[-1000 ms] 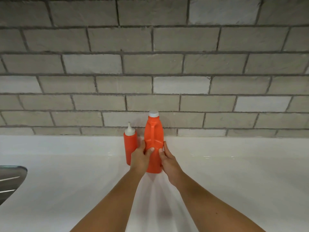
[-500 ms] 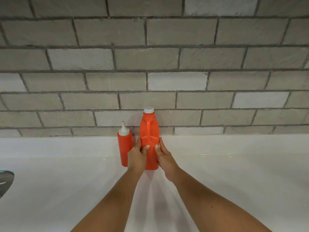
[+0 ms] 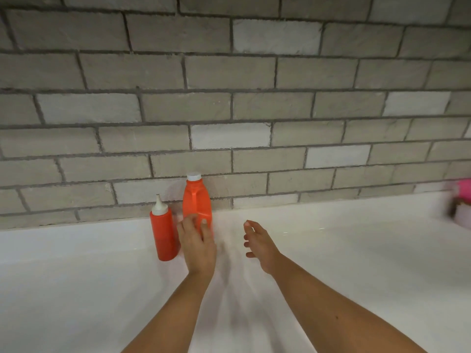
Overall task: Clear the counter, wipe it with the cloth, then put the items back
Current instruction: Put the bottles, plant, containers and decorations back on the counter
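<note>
A tall orange jug (image 3: 196, 200) with a white cap stands upright on the white counter (image 3: 356, 250), close to the brick wall. To its left stands a smaller orange squeeze bottle (image 3: 163, 233) with a white nozzle. My left hand (image 3: 197, 244) is in front of the jug's lower part, fingers straight, fingertips at its base. My right hand (image 3: 257, 242) hovers to the right of the jug, apart from it, fingers loosely spread and holding nothing. No cloth is in view.
A grey brick wall (image 3: 229, 98) backs the counter. At the far right edge blurred pink and white items (image 3: 462, 202) stand on the counter near the wall.
Both hands held the jug before; now my right hand has let go and moved right, and my left hand's grip has loosened. The view has swung right, so the sink is gone.
</note>
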{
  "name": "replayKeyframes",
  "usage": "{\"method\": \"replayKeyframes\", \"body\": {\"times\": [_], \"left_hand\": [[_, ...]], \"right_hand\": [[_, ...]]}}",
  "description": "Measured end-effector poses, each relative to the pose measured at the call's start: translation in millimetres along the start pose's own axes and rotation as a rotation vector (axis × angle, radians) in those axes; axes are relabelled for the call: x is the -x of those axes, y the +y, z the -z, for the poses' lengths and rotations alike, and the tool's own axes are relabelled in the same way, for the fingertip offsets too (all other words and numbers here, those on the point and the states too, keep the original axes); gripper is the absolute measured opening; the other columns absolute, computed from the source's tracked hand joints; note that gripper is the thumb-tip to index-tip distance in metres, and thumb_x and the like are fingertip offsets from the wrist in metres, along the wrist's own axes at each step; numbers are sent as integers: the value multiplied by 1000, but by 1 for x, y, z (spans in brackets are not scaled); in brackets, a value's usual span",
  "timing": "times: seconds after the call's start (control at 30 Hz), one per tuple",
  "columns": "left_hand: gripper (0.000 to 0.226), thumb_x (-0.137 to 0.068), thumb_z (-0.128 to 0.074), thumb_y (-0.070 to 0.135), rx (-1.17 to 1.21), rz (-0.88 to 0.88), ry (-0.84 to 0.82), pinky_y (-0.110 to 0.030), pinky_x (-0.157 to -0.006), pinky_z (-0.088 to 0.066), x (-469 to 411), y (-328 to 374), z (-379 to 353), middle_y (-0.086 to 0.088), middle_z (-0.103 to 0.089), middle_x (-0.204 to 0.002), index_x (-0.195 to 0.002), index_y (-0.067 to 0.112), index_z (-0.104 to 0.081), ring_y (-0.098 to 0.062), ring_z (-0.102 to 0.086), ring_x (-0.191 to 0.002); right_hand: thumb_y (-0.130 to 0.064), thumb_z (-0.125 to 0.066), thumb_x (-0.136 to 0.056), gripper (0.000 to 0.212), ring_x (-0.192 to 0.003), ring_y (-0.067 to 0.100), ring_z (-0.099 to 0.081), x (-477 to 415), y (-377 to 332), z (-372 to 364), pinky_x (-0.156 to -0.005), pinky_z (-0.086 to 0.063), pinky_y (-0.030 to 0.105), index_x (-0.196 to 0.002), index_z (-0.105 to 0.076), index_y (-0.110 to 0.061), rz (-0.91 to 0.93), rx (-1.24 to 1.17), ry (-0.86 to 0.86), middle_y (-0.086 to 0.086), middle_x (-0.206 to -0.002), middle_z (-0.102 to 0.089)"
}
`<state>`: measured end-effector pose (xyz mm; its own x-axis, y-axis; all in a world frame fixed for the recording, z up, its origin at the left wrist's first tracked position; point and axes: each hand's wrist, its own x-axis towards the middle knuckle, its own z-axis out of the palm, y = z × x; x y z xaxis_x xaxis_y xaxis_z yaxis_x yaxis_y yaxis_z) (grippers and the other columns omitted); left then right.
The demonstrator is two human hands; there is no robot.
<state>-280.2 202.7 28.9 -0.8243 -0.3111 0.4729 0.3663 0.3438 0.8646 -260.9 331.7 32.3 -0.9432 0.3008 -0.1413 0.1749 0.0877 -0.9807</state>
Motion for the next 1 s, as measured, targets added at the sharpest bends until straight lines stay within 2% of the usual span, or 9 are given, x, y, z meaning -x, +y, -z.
{"method": "replayKeyframes", "body": {"times": [0.07,0.13,0.2,0.27,0.43,0.57,1.0], "left_hand": [[18,-95,-45,15,31,-44,-31,-30,-86,-38,12,13,-10,-7,-47,-105,-107,3,-52,-24,-49,-95],[17,-95,-47,11,77,-54,-79,-32,-87,-41,24,27,-24,-5,-46,-106,-109,2,-52,-22,-49,-93],[18,-94,-48,10,111,-55,-132,-36,-87,-44,40,41,-38,-9,-48,-110,-111,3,-52,-22,-52,-92],[19,-95,-47,10,138,-60,-188,-30,-84,-42,58,57,-52,-11,-48,-113,-112,3,-51,-21,-51,-90],[21,-96,-45,16,188,-42,-321,-26,-79,-37,107,101,-87,-1,-44,-115,-116,10,-49,-18,-52,-92],[21,-97,-44,17,203,-33,-430,-24,-79,-37,159,143,-124,2,-42,-115,-117,12,-48,-16,-52,-92],[20,-96,-45,16,298,-103,-630,-23,-77,-35,338,257,-228,-2,-44,-113,-115,11,-49,-16,-50,-84]], "right_hand": [[-37,-37,-99,38,-80,15,-46,10,-2,20,-62,-41,23,-132,-44,-21,3,-31,26,-1,-87,-49],[-36,-37,-99,35,-74,14,-45,20,-2,41,-62,-39,23,-129,-45,-20,17,-48,54,-1,-81,-48],[-35,-37,-99,33,-75,15,-45,32,-2,65,-61,-39,23,-126,-47,-19,32,-46,94,-1,-82,-48],[-33,-36,-100,31,-77,16,-46,43,-1,91,-61,-39,23,-124,-48,-19,32,-44,145,-1,-83,-49],[-34,-35,-100,32,-78,16,-50,76,6,162,-62,-42,24,-125,-48,-20,16,-22,266,2,-90,-53],[-31,-34,-100,31,-79,17,-50,110,18,232,-63,-42,24,-124,-48,-18,25,-17,354,2,-88,-52],[-33,-33,-100,34,-84,18,-52,209,70,446,-68,-44,28,-125,-48,-16,-27,23,589,4,-94,-54]]}}
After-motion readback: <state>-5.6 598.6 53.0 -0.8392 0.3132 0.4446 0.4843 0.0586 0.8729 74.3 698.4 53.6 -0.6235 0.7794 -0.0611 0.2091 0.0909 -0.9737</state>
